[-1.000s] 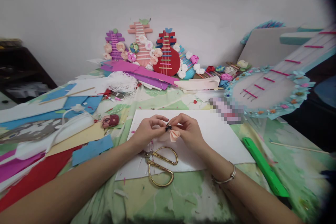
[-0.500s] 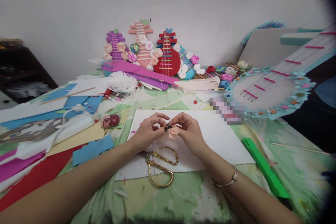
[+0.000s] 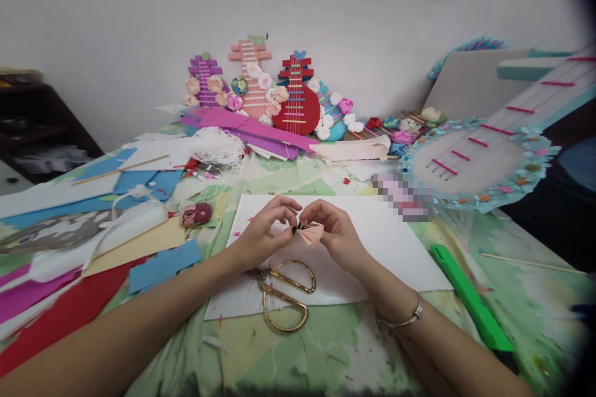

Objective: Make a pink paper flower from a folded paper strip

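Between my hands, above the white board [image 3: 386, 248], is a small peach folded paper piece [image 3: 313, 234], fanned out in pleats. My left hand [image 3: 267, 227] pinches its narrow end with thumb and fingertips. Closed on the same piece from the other side is my right hand [image 3: 336, 232], its fingertips almost meeting the left ones. Just below, gold-handled scissors [image 3: 286, 291] lie on the board, handles toward me; their blades are mostly hidden by my left wrist.
Blue foam pieces [image 3: 165, 265] and red sheet [image 3: 79, 304] lie to the left, near white string [image 3: 216, 149]. A green utility knife [image 3: 470, 298] rests at right. Decorated paper lutes [image 3: 297, 99] lean on the wall; a big one [image 3: 470, 164] stands right. Scraps dot the cloth.
The peach paper has turned slightly and shifted a little right, showing its pleats more. My fingertips have moved at its narrow end; both hands still hold it.
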A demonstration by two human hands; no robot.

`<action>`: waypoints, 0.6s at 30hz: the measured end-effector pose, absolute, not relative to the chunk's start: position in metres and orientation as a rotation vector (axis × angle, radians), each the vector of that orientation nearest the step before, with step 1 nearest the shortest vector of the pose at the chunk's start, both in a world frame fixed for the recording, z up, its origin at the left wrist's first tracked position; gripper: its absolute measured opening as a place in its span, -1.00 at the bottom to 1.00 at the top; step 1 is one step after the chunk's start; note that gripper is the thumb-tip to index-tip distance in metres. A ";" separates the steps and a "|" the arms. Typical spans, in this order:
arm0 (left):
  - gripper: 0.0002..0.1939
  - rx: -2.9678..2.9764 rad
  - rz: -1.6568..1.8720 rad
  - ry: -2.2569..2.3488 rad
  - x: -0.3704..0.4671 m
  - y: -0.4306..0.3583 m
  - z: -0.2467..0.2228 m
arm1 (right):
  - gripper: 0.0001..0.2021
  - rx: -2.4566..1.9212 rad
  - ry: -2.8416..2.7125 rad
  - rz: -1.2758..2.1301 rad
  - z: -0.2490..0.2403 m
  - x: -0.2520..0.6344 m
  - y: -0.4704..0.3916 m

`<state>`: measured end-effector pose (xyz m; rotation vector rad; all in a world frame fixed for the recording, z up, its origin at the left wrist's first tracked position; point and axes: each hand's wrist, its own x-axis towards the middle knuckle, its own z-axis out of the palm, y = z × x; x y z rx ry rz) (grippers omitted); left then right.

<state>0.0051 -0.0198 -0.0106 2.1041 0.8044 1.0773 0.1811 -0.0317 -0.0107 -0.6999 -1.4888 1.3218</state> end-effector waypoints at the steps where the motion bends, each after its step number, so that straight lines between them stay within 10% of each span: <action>1: -0.88 2.116 1.079 0.808 0.005 -0.020 -0.010 | -0.85 -0.699 -1.493 1.317 -0.011 0.181 -0.032; 18: -0.88 2.012 1.002 0.886 0.001 -0.019 -0.009 | -0.84 -0.792 -1.516 1.119 -0.008 0.179 -0.035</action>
